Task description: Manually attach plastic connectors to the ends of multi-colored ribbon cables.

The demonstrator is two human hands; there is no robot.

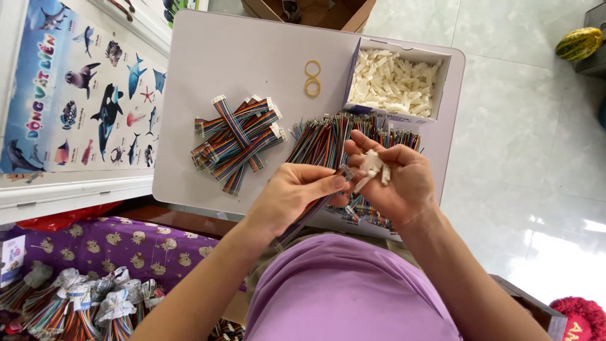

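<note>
The left hand has its grip pinched tight on a flat strip of rainbow wires, and the strip hangs down toward the purple shirt. The right hand has its grip closed on a few small white plastic plugs, with one plug held out at the fingertips. The wire end and the plug meet just above the near edge of the counter. To do this well, hold the wire end flat and straight, line it up with the plug's open slot, and push gently so no thin wire bends. The plugs look hard and smooth. The wires look thin and bendy. A loose pile of wires lies under the hands. Finished strips lie crossed in the middle. A box of white plugs sits at the far right corner, with two rubber bands beside it.
</note>
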